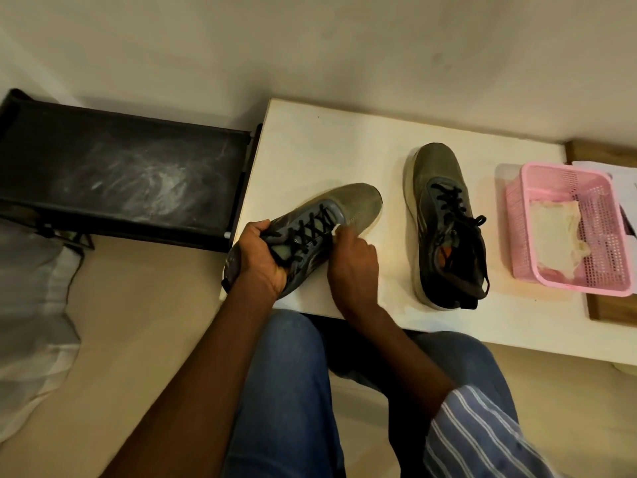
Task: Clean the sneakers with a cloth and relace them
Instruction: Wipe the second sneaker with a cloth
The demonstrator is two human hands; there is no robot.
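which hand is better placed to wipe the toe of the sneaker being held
Right. The right hand already pinches a small white cloth against the grey mesh sneaker with black laces, just behind its toe. The left hand is wrapped around the collar, steadying the shoe, so it is not free.

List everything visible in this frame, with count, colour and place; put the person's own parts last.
sneakers: two, grey-green with black laces; one held at table's left edge, one standing mid-table
table: one, white, centre
basket: one, pink, table's right
cloth: one, off-white, inside basket
small white cloth piece: one, at right fingertips
rack: one, black, dusty, left
wooden surface: brown, under basket
left hand: grip on held sneaker
right hand: against its side
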